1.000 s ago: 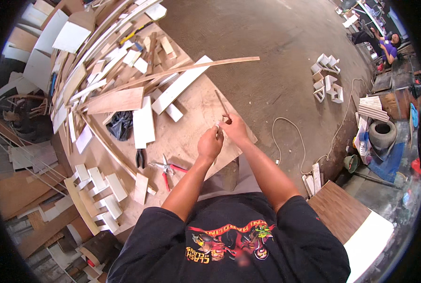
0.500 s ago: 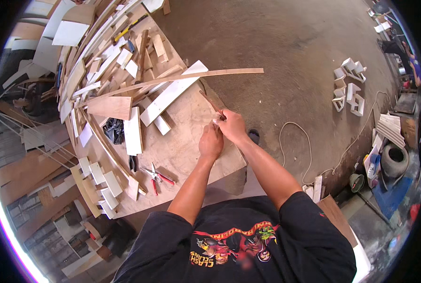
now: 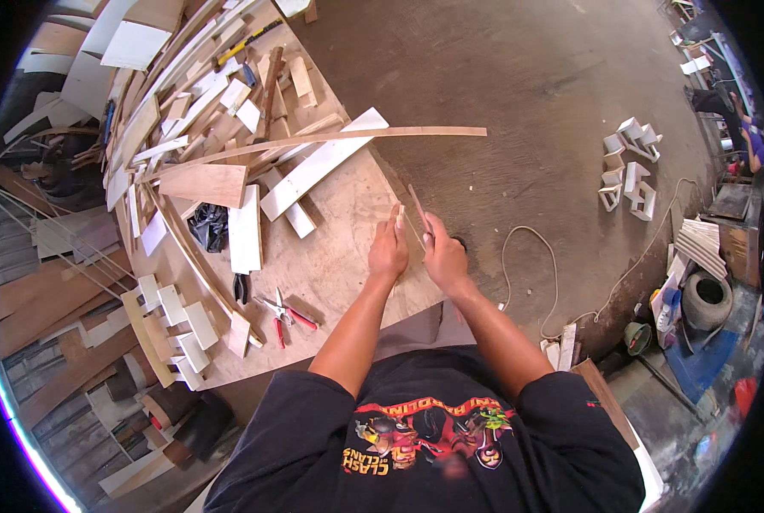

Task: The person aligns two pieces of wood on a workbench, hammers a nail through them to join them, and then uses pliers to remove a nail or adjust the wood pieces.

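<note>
My left hand (image 3: 387, 253) is closed round a small pale piece of wood (image 3: 400, 213), whose end sticks up past the fingers, above the right edge of the workbench (image 3: 339, 265). To its right, just past that edge, my right hand (image 3: 447, 258) grips a thin, flat brownish strip (image 3: 418, 203) that points up and away; I cannot make out its exact kind. The hands are apart. Red-handled pliers (image 3: 283, 318) lie left of my left forearm, with a black-handled tool (image 3: 241, 288) beyond them.
Wood offcuts crowd the bench's far left. A long thin strip (image 3: 433, 132) overhangs its right edge. A stepped wood assembly (image 3: 173, 304) sits at the near left corner. White box-like pieces (image 3: 638, 190) and a pale cable (image 3: 556, 274) lie on the floor at right.
My hands were together; now my right hand has drawn right and toward me, away from the left. The brownish strip and the pale piece now show more plainly.
</note>
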`<state>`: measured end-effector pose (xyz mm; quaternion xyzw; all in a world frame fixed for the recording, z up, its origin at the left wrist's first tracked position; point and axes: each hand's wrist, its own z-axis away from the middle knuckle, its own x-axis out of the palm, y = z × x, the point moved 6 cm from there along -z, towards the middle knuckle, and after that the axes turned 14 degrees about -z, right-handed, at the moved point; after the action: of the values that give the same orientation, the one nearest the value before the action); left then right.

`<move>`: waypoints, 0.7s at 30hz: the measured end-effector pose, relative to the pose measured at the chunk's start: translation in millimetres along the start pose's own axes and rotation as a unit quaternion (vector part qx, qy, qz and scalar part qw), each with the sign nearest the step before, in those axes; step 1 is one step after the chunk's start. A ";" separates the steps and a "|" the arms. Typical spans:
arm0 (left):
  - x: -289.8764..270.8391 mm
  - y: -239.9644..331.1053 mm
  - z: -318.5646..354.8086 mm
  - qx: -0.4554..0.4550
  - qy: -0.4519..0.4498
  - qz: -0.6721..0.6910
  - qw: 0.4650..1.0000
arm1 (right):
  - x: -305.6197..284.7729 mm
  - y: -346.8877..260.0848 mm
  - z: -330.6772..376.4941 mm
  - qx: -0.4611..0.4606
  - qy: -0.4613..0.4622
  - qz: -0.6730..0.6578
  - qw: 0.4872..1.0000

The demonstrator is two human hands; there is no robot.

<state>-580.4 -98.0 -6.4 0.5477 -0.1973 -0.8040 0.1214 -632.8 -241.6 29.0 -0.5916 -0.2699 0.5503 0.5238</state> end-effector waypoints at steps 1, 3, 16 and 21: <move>-0.4 1.7 -1.0 0.003 0.001 0.003 1.000 | 2.5 -6.3 4.5 0.003 -0.010 0.032 0.999; 0.8 2.8 -3.4 -0.016 -0.008 0.022 1.000 | 3.8 -16.6 7.7 0.021 -0.031 0.060 0.998; 5.8 -0.4 -6.5 0.010 -0.014 0.078 0.997 | 16.3 -30.0 6.2 -0.008 -0.046 0.154 0.987; 2.9 3.5 -3.6 0.002 -0.021 0.104 0.994 | 16.4 -24.2 7.9 0.017 -0.063 0.175 0.982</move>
<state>-578.2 -102.9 -8.4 0.5075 -0.2572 -0.7979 0.1990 -629.9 -217.1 46.4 -0.5850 -0.1858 0.6739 0.4113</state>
